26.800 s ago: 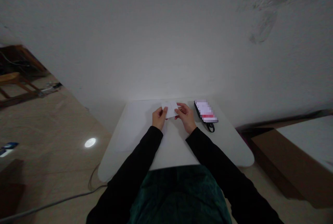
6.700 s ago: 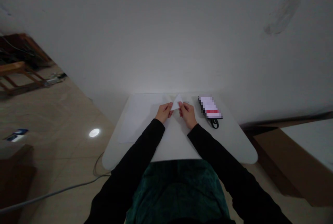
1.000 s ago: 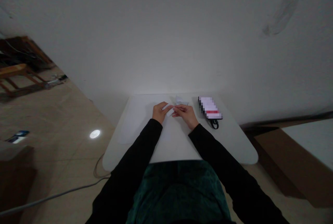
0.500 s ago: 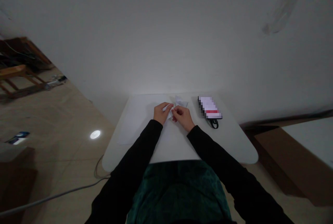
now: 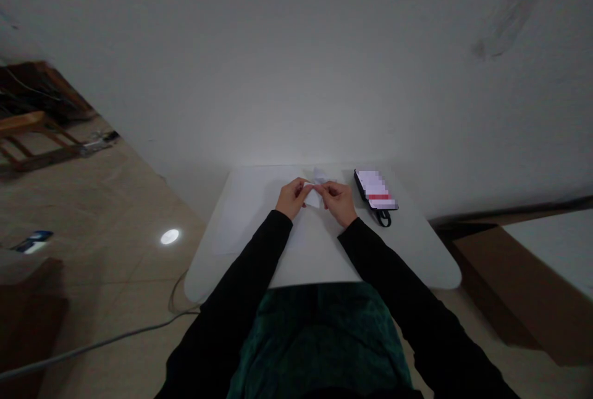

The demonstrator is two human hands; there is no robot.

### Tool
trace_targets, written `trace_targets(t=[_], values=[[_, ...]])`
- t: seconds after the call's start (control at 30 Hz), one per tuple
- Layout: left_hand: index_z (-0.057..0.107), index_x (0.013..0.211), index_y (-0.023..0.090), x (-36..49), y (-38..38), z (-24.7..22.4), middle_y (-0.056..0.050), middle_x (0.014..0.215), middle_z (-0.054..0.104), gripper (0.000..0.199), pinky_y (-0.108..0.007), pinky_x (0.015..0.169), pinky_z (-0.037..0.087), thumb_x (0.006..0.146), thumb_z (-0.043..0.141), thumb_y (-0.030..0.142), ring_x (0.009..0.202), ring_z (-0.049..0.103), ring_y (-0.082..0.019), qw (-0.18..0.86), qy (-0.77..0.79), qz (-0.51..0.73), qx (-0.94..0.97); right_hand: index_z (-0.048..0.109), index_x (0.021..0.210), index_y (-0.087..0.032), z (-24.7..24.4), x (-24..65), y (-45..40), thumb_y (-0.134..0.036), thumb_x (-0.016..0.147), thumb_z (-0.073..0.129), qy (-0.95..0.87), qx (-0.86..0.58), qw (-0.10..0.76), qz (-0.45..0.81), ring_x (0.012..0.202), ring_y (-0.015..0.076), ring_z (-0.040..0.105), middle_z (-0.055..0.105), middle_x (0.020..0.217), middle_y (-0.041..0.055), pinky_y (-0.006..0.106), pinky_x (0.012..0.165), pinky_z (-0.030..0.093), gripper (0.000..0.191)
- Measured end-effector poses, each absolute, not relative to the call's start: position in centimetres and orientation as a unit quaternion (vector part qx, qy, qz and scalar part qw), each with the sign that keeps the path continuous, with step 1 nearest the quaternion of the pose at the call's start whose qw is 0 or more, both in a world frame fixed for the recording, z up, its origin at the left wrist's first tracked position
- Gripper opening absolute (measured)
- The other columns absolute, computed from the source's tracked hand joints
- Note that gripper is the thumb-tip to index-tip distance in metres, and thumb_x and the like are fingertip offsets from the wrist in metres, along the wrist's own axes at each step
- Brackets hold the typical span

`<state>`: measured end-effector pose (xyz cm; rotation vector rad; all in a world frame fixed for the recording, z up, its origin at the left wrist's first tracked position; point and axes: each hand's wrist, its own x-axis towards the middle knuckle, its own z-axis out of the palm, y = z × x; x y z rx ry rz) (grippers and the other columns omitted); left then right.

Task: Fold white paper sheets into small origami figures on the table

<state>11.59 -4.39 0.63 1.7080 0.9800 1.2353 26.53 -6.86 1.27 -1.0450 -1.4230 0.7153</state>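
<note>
A small white piece of paper [image 5: 314, 199] is pinched between my two hands above the white table [image 5: 319, 263]. My left hand [image 5: 293, 197] grips its left side and my right hand [image 5: 339, 200] its right side, with the fingertips nearly meeting at the top edge. Just behind the fingers lies another folded bit of pale paper [image 5: 319, 175], partly hidden. A large white sheet [image 5: 245, 207] lies flat on the left part of the table. To the right of my right hand is a phone [image 5: 377, 190] with a black strap.
The white wall [image 5: 296, 78] rises right behind the table. A cardboard box [image 5: 519, 288] stands at the right. On the floor at the left are a grey cable [image 5: 115, 338], a wooden stool [image 5: 23, 121] and a brown box [image 5: 32, 319].
My right hand has shifted a little right and turned, and my left hand has moved slightly right. The small paper now shows between them, hanging below the fingertips.
</note>
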Motion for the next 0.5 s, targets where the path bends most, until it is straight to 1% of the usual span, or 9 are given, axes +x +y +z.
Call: trace_targets(t=[0.07, 0.17, 0.2, 0.27, 0.37, 0.43, 0.5], values=[[0.059, 0.09, 0.019, 11.6, -4.3, 0.5, 0.006, 0.055, 0.047, 0.025, -0.018, 0.042, 0.035, 0.081, 0.058, 0.043, 0.046, 0.044, -0.007, 0.396, 0.37, 0.497, 0.678, 0.061, 0.06, -0.018, 1.3, 26.4, -6.9, -0.052, 0.077, 0.061, -0.611, -0.453, 0.573, 0.308, 0.038, 0.0085, 0.04, 0.044, 0.042, -0.0055, 0.023, 0.041, 0.031, 0.038], [0.058, 0.09, 0.019, 11.7, -4.2, 0.3, 0.007, 0.051, 0.044, 0.023, -0.019, 0.044, 0.032, 0.083, 0.058, 0.04, 0.044, 0.04, -0.007, 0.364, 0.376, 0.539, 0.66, 0.061, 0.065, -0.018, 1.3, 26.2, -6.8, -0.052, 0.075, 0.063, -0.593, -0.446, 0.577, 0.34, 0.039, 0.009, 0.042, 0.046, 0.044, -0.0054, 0.023, 0.042, 0.033, 0.036], [0.058, 0.09, 0.019, 11.7, -4.2, 0.3, 0.006, 0.052, 0.047, 0.023, -0.019, 0.045, 0.032, 0.083, 0.057, 0.04, 0.045, 0.041, -0.007, 0.356, 0.387, 0.551, 0.648, 0.061, 0.067, -0.018, 1.1, 26.2, -6.6, -0.052, 0.074, 0.064, -0.583, -0.442, 0.582, 0.356, 0.04, 0.0092, 0.043, 0.047, 0.045, -0.0054, 0.023, 0.042, 0.034, 0.034], [0.058, 0.088, 0.019, 11.7, -4.1, 0.2, 0.004, 0.059, 0.055, 0.023, -0.02, 0.05, 0.038, 0.081, 0.059, 0.04, 0.051, 0.049, -0.008, 0.343, 0.405, 0.567, 0.63, 0.062, 0.072, -0.018, 0.8, 26.3, -6.3, -0.05, 0.072, 0.066, -0.562, -0.441, 0.59, 0.377, 0.041, 0.0095, 0.043, 0.049, 0.047, -0.0053, 0.023, 0.042, 0.035, 0.032], [0.059, 0.082, 0.018, 11.5, -4.0, 0.2, 0.0, 0.076, 0.064, 0.022, -0.024, 0.066, 0.047, 0.074, 0.068, 0.037, 0.068, 0.059, -0.012, 0.301, 0.406, 0.546, 0.668, 0.065, 0.074, -0.018, 0.4, 26.8, -5.8, -0.047, 0.071, 0.067, -0.563, -0.449, 0.594, 0.357, 0.045, 0.0099, 0.044, 0.053, 0.053, -0.0033, 0.024, 0.045, 0.036, 0.029], [0.061, 0.083, 0.018, 11.3, -3.9, 0.1, 0.0, 0.08, 0.066, 0.021, -0.026, 0.073, 0.047, 0.073, 0.069, 0.035, 0.074, 0.06, -0.013, 0.258, 0.398, 0.505, 0.721, 0.068, 0.072, -0.018, 0.3, 27.1, -5.6, -0.044, 0.071, 0.068, -0.589, -0.45, 0.593, 0.314, 0.052, 0.0112, 0.047, 0.056, 0.059, -0.001, 0.025, 0.051, 0.039, 0.027], [0.063, 0.086, 0.019, 11.2, -3.9, 0.0, 0.0, 0.08, 0.066, 0.019, -0.027, 0.074, 0.047, 0.076, 0.065, 0.035, 0.074, 0.059, -0.013, 0.218, 0.396, 0.468, 0.76, 0.069, 0.071, -0.018, 0.4, 27.3, -5.5, -0.043, 0.072, 0.068, -0.619, -0.449, 0.582, 0.277, 0.059, 0.0127, 0.05, 0.059, 0.065, 0.0008, 0.027, 0.057, 0.041, 0.025]])
